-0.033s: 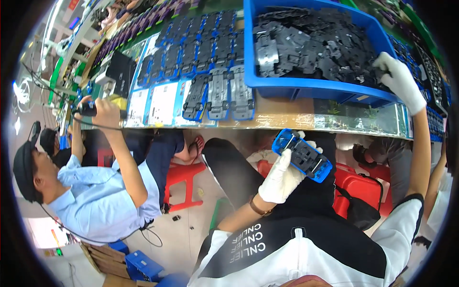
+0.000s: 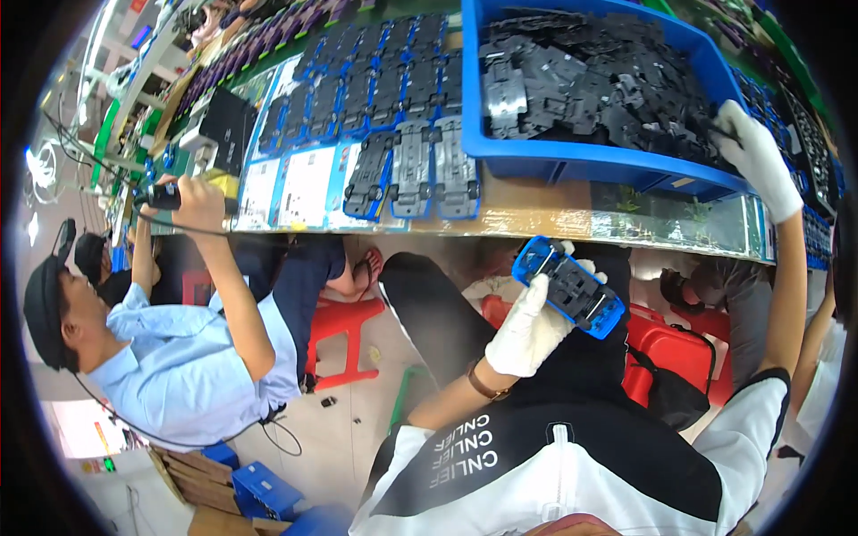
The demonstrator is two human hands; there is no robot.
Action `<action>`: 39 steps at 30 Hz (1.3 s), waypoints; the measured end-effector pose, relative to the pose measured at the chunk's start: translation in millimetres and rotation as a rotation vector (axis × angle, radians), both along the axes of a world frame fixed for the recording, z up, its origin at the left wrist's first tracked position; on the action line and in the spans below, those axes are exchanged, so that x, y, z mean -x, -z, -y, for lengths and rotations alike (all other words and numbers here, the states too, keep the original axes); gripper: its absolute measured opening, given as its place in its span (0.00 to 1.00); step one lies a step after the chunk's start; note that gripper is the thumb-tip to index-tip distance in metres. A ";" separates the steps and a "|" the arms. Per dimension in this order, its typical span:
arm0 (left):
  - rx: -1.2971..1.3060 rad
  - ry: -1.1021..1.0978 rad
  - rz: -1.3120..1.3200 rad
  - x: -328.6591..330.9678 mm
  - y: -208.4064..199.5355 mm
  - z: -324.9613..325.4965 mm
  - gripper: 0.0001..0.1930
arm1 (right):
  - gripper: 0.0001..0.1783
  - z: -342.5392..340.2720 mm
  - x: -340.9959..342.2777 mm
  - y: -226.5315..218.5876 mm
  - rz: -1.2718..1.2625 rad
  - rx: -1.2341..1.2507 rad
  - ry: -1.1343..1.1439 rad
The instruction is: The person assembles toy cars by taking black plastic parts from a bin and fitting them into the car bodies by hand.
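My left hand [image 2: 527, 332], in a white glove, is closed around a blue toy car body [image 2: 534, 259] with its underside up. A black chassis plate [image 2: 572, 288] sits in that underside. Over the right end of a blue bin [image 2: 617, 166] is my right hand [image 2: 760, 161], also gloved. Its fingers are closed on a thin black plastic piece [image 2: 728, 137], mostly hidden by the glove. Flat black plastic plates [image 2: 590, 85] fill the bin in a loose heap.
Rows of toy cars [image 2: 411, 170] lie underside up on the table, left of the bin. Beside me on the left, a person [image 2: 188, 357] in a light blue shirt holds a dark tool [image 2: 165, 196]. Red stools [image 2: 344, 344] and a red case [image 2: 670, 357] stand below.
My right hand has shifted slightly right at the bin's end, and the dark piece at its fingers shows more clearly. My left hand keeps its hold on the car body.
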State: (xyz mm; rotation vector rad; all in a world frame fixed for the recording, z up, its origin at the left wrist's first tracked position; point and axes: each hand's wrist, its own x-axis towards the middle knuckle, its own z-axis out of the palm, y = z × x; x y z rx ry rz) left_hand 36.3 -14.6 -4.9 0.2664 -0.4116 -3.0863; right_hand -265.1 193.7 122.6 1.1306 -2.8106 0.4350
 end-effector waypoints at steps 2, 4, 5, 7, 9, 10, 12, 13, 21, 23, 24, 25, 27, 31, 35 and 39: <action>-0.015 -0.014 0.000 3.0 1.2 -0.4 0.38 | 0.10 -5.5 -18.0 -2.3 -0.081 0.016 0.093; -0.011 -0.042 0.009 4.2 -0.1 -2.4 0.39 | 0.18 -7.5 -32.6 -0.4 -0.230 0.057 0.103; -0.003 -0.062 0.021 6.3 -2.5 -3.0 0.41 | 0.19 -7.4 -49.1 -3.1 -0.302 0.129 0.028; -0.026 -0.081 -0.008 11.0 -4.3 -6.4 0.43 | 0.20 -0.4 -97.9 -12.5 -0.337 0.183 -0.007; 0.018 -0.130 0.035 8.3 0.5 -7.0 0.45 | 0.27 35.6 -150.6 7.3 -0.387 0.057 0.041; 0.019 -0.151 -0.003 10.3 2.6 -9.0 0.45 | 0.30 41.9 -174.9 21.6 -0.371 0.075 0.016; 0.109 -0.223 0.017 12.2 -3.3 -13.7 0.46 | 0.34 57.7 -205.7 35.8 -0.295 0.146 -0.086; 0.137 -0.271 0.098 13.5 -8.5 -17.0 0.48 | 0.35 65.7 -214.5 38.0 -0.238 0.191 -0.155; 0.278 -0.210 0.106 12.5 -1.0 -19.1 0.54 | 0.39 85.4 -231.9 79.7 -0.250 0.262 -0.116; 0.278 -0.194 0.072 10.8 3.4 -19.3 0.54 | 0.39 87.3 -231.9 84.7 -0.296 0.266 -0.113; 0.216 -0.176 -0.015 10.7 6.6 -17.5 0.49 | 0.38 87.8 -232.1 86.1 -0.292 0.263 -0.114; 0.214 -0.177 -0.013 10.0 7.7 -18.8 0.49 | 0.37 88.1 -232.4 86.9 -0.288 0.259 -0.115; 0.204 -0.173 0.010 9.2 7.0 -21.6 0.40 | 0.36 89.4 -234.1 87.4 -0.287 0.272 -0.112; 0.169 -0.169 0.126 8.0 1.6 -15.6 0.32 | 0.33 94.9 -233.5 82.6 -0.240 0.318 -0.133; 0.134 -0.265 0.018 14.4 -2.7 -9.3 0.29 | 0.27 73.3 -231.5 89.1 0.107 0.638 -0.113; 0.186 -0.282 0.049 16.7 -6.9 -7.4 0.25 | 0.40 62.1 -232.9 103.3 0.839 0.932 0.091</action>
